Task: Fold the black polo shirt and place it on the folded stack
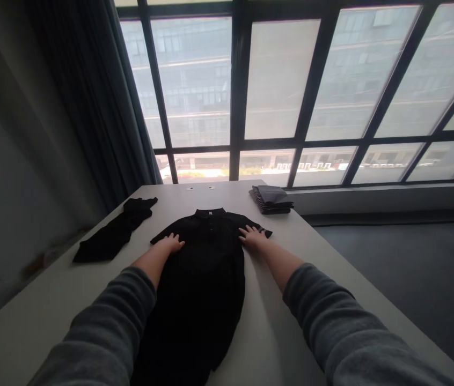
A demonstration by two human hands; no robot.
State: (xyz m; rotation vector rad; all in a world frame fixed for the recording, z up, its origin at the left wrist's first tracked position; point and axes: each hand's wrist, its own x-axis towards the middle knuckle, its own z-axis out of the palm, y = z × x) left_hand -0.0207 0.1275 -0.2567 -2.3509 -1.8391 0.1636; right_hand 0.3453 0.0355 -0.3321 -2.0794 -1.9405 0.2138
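Mostly flat, matte black collared garment (pixel 203 289)

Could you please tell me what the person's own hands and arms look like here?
The left hand and right hand are bare, without gloves. The left sleeve and right sleeve are grey, bunched into folds, and end partway along the forearms. No watch is visible.

Left hand (pixel 173 243), right hand (pixel 253 237) on polo (pixel 205 289); collar (pixel 210 213) toward table (pixel 269 332) far edge. Cloth (pixel 108 236) by left edge; stack (pixel 273 200), far-right corner.
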